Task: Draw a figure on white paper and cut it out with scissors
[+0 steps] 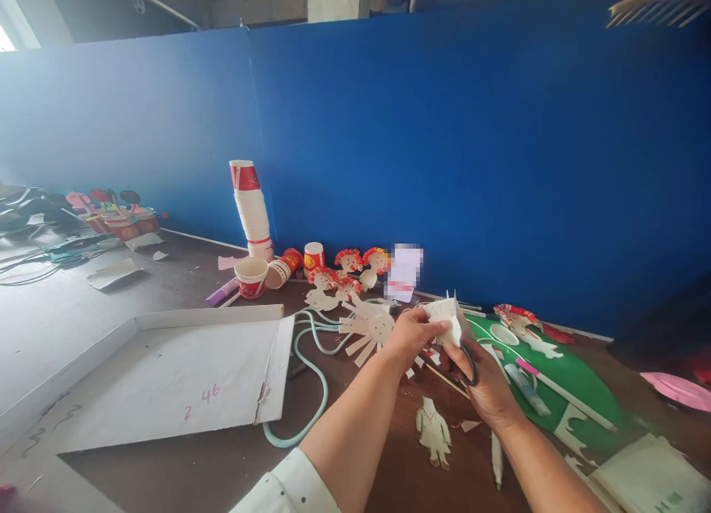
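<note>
My left hand [409, 334] is closed on a piece of white paper [443, 312], thumb lying on top. In my right hand [487, 386] is a pair of scissors [471, 366] with dark handles; its blades point up and away at the paper's right edge. Whether the blades are apart is hard to make out. Below the hands lies a paper figure cutout [434, 433] without a head. To the left of my left hand sits a white paper cup cut into spread strips [379, 325], with a small face drawn on its base.
A white cardboard tray [167, 376] stands at left, a pale cable [325, 383] beside it. Behind are a tall stack of paper cups [253, 213] and several red-maned paper figures [349, 261]. On the right, a green board [578, 376] carries markers and scraps. A blue partition [444, 143] rises behind.
</note>
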Action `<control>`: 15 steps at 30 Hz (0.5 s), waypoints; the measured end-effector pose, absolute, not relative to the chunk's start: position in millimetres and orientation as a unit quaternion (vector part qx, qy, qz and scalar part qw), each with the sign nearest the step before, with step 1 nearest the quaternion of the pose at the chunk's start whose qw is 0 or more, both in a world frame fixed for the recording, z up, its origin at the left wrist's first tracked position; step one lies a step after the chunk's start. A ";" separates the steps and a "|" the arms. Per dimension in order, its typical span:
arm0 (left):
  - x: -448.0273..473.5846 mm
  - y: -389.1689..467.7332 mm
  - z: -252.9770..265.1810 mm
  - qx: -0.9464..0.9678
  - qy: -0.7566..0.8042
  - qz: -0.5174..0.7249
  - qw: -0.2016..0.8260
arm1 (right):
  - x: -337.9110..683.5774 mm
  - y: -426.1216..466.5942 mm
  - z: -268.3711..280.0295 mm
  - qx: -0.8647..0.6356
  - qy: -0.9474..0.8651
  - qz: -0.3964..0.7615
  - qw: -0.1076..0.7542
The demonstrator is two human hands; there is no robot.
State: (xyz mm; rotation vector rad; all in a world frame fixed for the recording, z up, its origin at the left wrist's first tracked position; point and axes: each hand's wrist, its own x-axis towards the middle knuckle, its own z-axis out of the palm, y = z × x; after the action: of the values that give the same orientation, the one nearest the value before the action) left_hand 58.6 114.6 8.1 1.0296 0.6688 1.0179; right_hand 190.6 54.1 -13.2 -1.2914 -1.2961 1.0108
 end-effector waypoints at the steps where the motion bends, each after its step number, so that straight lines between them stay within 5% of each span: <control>1: 58.0 114.7 8.6 0.465 0.300 0.459 0.695 | 191.3 54.3 -13.4 -0.537 -0.537 0.417 0.499; 15: 59.0 110.0 13.5 0.498 0.331 0.465 0.653 | 189.4 55.8 -12.1 -0.537 -0.536 0.399 0.515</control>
State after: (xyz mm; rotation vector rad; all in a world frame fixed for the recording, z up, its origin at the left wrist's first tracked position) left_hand 59.0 110.0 13.5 1.1294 0.7504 1.0542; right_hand 189.4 55.8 -12.1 -1.2899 -1.2870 0.9595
